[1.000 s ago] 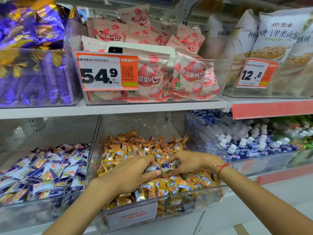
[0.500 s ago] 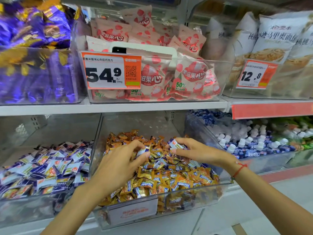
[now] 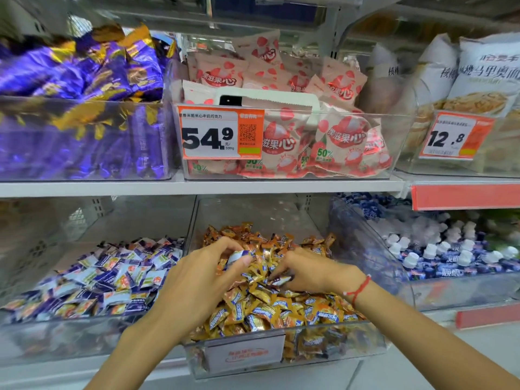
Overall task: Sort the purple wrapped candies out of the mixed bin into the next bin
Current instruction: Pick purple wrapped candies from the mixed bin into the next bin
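Now you are working both hands inside the mixed bin [image 3: 281, 358]: your left hand [image 3: 202, 280] is pinching a purple candy [image 3: 237, 256], your right hand [image 3: 315, 273] is pinching another [image 3: 278, 280]. Left, touching it, the purple bin [image 3: 70, 342] is sitting open-topped.

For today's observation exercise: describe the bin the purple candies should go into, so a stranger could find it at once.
On the lower shelf, start at the middle clear bin heaped with orange candies, where both hands dig. The target bin sits directly to its left. Unlike its neighbours, it holds flat purple-and-white wrapped candies.
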`<control>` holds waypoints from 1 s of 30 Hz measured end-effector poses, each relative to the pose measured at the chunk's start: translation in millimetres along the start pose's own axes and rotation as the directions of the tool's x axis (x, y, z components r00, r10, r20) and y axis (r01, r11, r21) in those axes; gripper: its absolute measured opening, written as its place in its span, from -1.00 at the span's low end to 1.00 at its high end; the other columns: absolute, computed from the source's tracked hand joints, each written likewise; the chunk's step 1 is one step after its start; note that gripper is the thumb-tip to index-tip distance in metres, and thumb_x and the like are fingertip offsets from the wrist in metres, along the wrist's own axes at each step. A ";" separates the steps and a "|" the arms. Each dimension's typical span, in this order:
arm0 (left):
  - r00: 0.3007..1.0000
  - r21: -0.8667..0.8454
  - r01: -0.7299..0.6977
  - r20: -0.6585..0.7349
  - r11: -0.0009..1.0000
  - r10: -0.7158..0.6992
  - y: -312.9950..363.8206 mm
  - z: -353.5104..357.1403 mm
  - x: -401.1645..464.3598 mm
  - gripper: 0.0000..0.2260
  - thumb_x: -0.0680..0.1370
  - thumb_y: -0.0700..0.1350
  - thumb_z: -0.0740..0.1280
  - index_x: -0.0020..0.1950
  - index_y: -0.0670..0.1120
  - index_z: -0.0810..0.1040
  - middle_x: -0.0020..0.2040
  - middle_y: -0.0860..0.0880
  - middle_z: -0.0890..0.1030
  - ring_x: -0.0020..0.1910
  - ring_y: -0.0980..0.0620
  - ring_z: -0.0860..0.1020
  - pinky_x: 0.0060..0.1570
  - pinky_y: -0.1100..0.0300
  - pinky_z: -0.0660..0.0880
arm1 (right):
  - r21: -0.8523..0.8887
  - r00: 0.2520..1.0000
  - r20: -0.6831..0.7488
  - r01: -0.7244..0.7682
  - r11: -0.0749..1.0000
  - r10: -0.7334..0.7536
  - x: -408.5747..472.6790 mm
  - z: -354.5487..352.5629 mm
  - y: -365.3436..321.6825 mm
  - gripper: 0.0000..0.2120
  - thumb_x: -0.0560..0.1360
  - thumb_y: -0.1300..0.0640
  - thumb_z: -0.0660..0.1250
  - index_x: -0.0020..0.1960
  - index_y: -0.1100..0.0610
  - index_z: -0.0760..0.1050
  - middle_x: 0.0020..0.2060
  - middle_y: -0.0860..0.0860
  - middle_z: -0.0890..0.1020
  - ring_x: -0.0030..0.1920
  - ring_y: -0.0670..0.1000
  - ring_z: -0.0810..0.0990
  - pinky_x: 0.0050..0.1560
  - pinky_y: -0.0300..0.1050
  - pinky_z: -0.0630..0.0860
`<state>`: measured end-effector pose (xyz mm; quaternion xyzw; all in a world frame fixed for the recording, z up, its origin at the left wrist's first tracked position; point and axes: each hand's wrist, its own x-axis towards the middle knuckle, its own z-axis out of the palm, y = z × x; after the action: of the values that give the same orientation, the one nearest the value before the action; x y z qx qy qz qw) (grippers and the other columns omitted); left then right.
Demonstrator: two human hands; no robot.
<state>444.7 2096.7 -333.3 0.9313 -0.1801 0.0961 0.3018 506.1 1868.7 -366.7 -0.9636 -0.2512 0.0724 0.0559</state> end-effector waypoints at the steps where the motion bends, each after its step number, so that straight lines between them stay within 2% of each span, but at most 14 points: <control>1: 1.000 0.001 0.002 0.000 1.000 -0.002 0.9 -1.4 -0.7 -0.63 0.49 0.31 0.09 0.17 0.20 0.45 0.14 0.23 0.58 0.03 0.23 0.53 -0.05 0.20 0.45 | 0.001 0.999 -0.042 -0.004 1.000 0.004 -0.3 2.6 2.0 -0.72 0.52 0.08 0.38 0.22 0.05 0.61 0.00 0.06 0.66 -0.02 0.04 0.57 -0.02 -0.04 0.50; 4: 1.000 -0.042 -0.001 -0.013 0.999 0.001 -0.8 -8.3 -2.4 -0.63 0.45 0.34 0.09 0.10 0.20 0.47 0.02 0.23 0.61 -0.03 0.24 0.56 0.01 0.10 0.51 | 0.203 0.996 -0.086 -0.010 0.979 0.028 -6.6 3.7 9.4 -0.81 0.53 0.07 0.37 -0.05 0.20 0.64 -0.26 0.12 0.62 -0.31 -0.02 0.49 -0.25 -0.08 0.45; 8: 0.998 -0.137 -0.007 -0.069 0.991 -0.002 -13.7 -22.1 -9.8 -0.57 0.39 0.41 0.07 0.05 0.20 0.50 -0.05 0.25 0.61 -0.12 0.21 0.60 -0.02 0.04 0.54 | 0.623 0.985 -0.087 -0.064 0.780 0.150 -30.1 -17.1 10.8 -0.78 0.57 0.14 0.32 -0.04 0.33 0.58 -0.26 0.20 0.61 -0.32 -0.06 0.58 -0.25 -0.20 0.54; 12: 0.992 -0.180 -0.001 -0.126 0.984 -0.022 -34.3 -37.7 -21.1 -0.60 0.41 0.39 0.07 0.01 0.21 0.52 -0.08 0.29 0.61 -0.06 0.29 0.56 0.04 0.06 0.54 | 0.795 0.952 -0.159 -0.033 0.606 0.260 -41.7 -28.8 -10.2 -0.81 0.58 0.12 0.28 -0.18 0.19 0.50 -0.44 -0.10 0.47 -0.40 -0.12 0.48 -0.25 -0.27 0.47; 14: 0.985 -0.189 0.012 -0.166 0.982 -0.044 -48.3 -44.8 -25.1 -0.66 0.44 0.37 0.09 -0.04 0.23 0.52 -0.09 0.35 0.60 -0.05 0.35 0.55 0.02 0.06 0.53 | 0.769 0.948 -0.214 0.016 0.639 0.233 -36.2 -36.4 -38.1 -0.81 0.59 0.13 0.27 -0.19 0.14 0.50 -0.47 -0.15 0.49 -0.40 -0.17 0.49 -0.27 -0.34 0.44; 16: 0.972 -0.203 0.041 -0.217 0.978 -0.086 -63.4 -54.7 -30.4 -0.71 0.45 0.34 0.13 -0.07 0.23 0.52 -0.10 0.40 0.58 -0.06 0.39 0.53 -0.02 0.11 0.52 | 0.683 0.946 -0.304 0.132 0.719 0.115 -19.9 -44.1 -77.1 -0.80 0.59 0.14 0.28 -0.21 0.04 0.52 -0.43 -0.16 0.53 -0.39 -0.20 0.50 -0.28 -0.36 0.43; 18: 0.948 -0.202 0.081 -0.287 0.976 -0.139 -79.7 -69.7 -37.5 -0.78 0.49 0.28 0.18 -0.10 0.23 0.54 -0.14 0.39 0.59 -0.10 0.40 0.54 -0.09 0.27 0.48 | 0.595 0.934 -0.357 0.244 0.766 -0.021 7.2 -46.4 -113.3 -0.88 0.57 0.15 0.31 -0.04 -0.03 0.59 -0.23 -0.14 0.61 -0.26 -0.21 0.55 -0.17 -0.33 0.44; 19: 0.927 -0.197 0.110 -0.332 0.974 -0.172 -89.9 -77.6 -40.8 -0.81 0.51 0.26 0.21 -0.11 0.22 0.54 -0.16 0.36 0.61 -0.13 0.38 0.55 -0.12 0.32 0.45 | 0.533 0.922 -0.380 0.281 0.798 -0.070 23.6 -45.9 -128.9 -0.85 0.56 0.16 0.33 0.10 0.01 0.61 -0.09 -0.10 0.63 -0.14 -0.20 0.56 -0.09 -0.34 0.43; 20: 0.903 -0.192 0.137 -0.380 0.972 -0.202 -99.4 -85.1 -42.5 -0.80 0.52 0.27 0.23 -0.11 0.21 0.55 -0.17 0.33 0.62 -0.13 0.34 0.57 -0.12 0.29 0.46 | 0.456 0.909 -0.401 0.305 0.836 -0.112 41.4 -44.4 -142.1 -0.77 0.56 0.16 0.34 0.21 0.05 0.59 0.02 -0.06 0.63 -0.04 -0.16 0.55 -0.04 -0.33 0.40; 22: 0.866 -0.168 0.176 -0.441 0.970 -0.234 -118.5 -97.1 -41.1 -0.71 0.50 0.36 0.22 -0.07 0.19 0.56 -0.14 0.26 0.65 -0.08 0.22 0.61 -0.04 0.10 0.52 | 0.249 0.899 -0.397 0.298 0.922 -0.184 75.9 -39.3 -163.4 -0.70 0.57 0.13 0.32 0.30 0.03 0.53 0.07 -0.01 0.59 0.03 -0.04 0.52 -0.05 -0.20 0.37; 24: 0.886 -0.136 0.217 -0.387 0.967 -0.254 -130.6 -103.6 -35.3 -0.60 0.47 0.42 0.17 0.08 0.20 0.54 0.03 0.22 0.64 0.06 0.12 0.60 0.07 0.01 0.53 | 0.059 0.928 -0.307 0.238 0.969 -0.209 102.5 -35.3 -174.9 -0.60 0.57 0.10 0.30 0.40 -0.04 0.42 0.16 0.03 0.55 0.16 0.08 0.50 0.00 -0.08 0.40; 26: 0.934 -0.051 0.267 -0.231 0.962 -0.271 -135.9 -102.9 -31.9 -0.50 0.50 0.37 0.16 0.36 0.18 0.42 0.30 0.14 0.52 0.27 0.06 0.50 0.19 0.03 0.45 | 0.002 0.975 -0.130 0.185 0.983 -0.183 116.5 -31.5 -175.4 -0.40 0.54 0.03 0.31 0.53 -0.10 0.19 0.32 0.09 0.46 0.33 0.15 0.41 0.20 0.04 0.42; 27: 0.948 -0.010 0.269 -0.173 0.963 -0.266 -138.5 -100.0 -31.4 -0.45 0.50 0.34 0.15 0.44 0.15 0.34 0.38 0.12 0.45 0.34 0.06 0.44 0.23 0.06 0.40 | -0.008 0.982 -0.090 0.164 0.986 -0.164 116.8 -30.8 -173.4 -0.33 0.53 -0.01 0.32 0.55 -0.12 0.09 0.40 0.08 0.40 0.40 0.15 0.34 0.31 0.13 0.35; 30: 0.965 0.011 0.200 -0.175 0.980 -0.195 -136.7 -85.6 -36.6 -0.52 0.55 0.22 0.18 0.45 0.12 0.35 0.42 0.12 0.41 0.38 0.10 0.37 0.27 0.13 0.33 | 0.006 0.965 -0.192 0.186 0.983 -0.181 93.2 -33.4 -160.9 -0.40 0.57 -0.07 0.26 0.54 -0.15 0.11 0.50 -0.03 0.29 0.49 0.05 0.21 0.43 0.20 0.17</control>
<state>459.0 2260.9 -347.5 0.9369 -0.0583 0.1484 0.3112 515.5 2051.7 -321.0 -0.9380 -0.3320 -0.0226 0.0974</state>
